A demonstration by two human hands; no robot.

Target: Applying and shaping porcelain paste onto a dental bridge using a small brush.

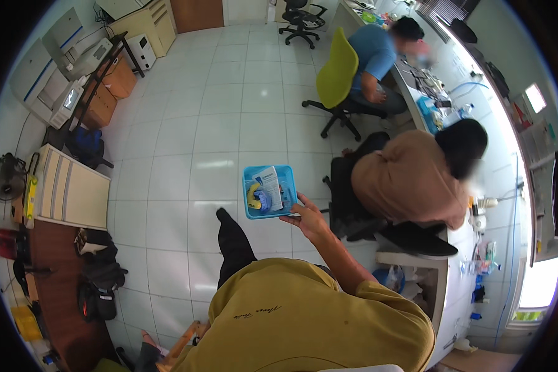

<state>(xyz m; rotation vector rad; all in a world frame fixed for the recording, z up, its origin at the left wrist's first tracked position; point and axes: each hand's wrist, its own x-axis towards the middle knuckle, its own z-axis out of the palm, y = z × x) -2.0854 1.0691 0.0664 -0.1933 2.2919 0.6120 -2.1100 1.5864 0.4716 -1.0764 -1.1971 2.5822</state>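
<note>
My right hand (305, 217) grips the lower right corner of a blue plastic tray (268, 216) and holds it above the floor in front of me. Inside the tray lie a yellow curved piece (253, 196) and a blue one (264, 199), which look like dental casts or impressions. A printed white paper slip (268, 181) leans over them, with what seems to be clear plastic around it. My left hand cannot be made out. Beside my shirt at the lower left shows a bare limb (181, 344); whose it is, I cannot tell.
Two people sit at the long bench (443, 273) on the right, one on a green chair (338, 68), one on a black chair (347, 204). Along the left stand a cream cabinet (74, 186), a brown desk (59, 279) and black bags (99, 273). White tiled floor (180, 149) stretches ahead.
</note>
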